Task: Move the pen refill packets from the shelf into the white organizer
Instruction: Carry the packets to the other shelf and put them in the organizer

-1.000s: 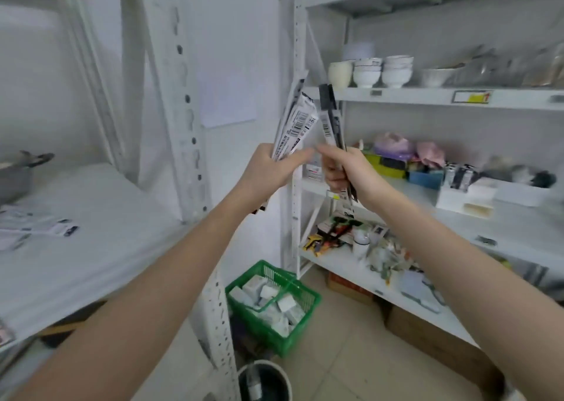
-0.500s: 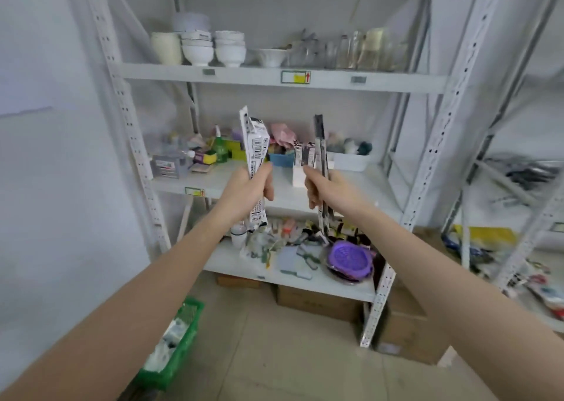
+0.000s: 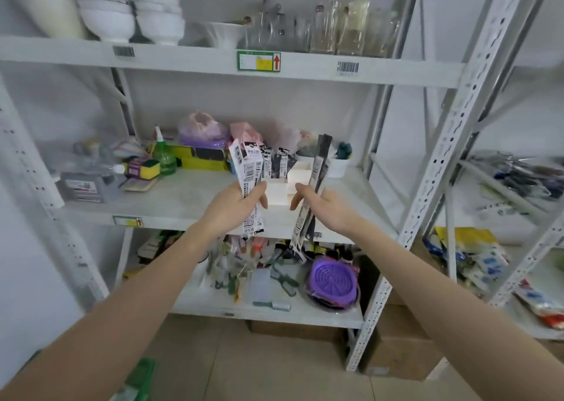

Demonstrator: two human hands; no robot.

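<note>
Both hands hold pen refill packets in front of middle shelf (image 3: 183, 199).
Head view: left hand (image 3: 236, 207) grips a stack of refill packets (image 3: 248, 172) upright; right hand (image 3: 320, 207) pinches a slim dark refill packet (image 3: 317, 175). White organizer (image 3: 279, 193) sits on shelf between hands, more packets (image 3: 276, 164) standing in it.

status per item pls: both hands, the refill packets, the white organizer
left hand: grip closed round a bundle of white-and-black pen refill packets, upright
right hand: pinches slim black-and-white refill packets, tilted
white plastic organizer: on the middle shelf, already holds upright packets
clear glass jars: upright, top shelf
</note>
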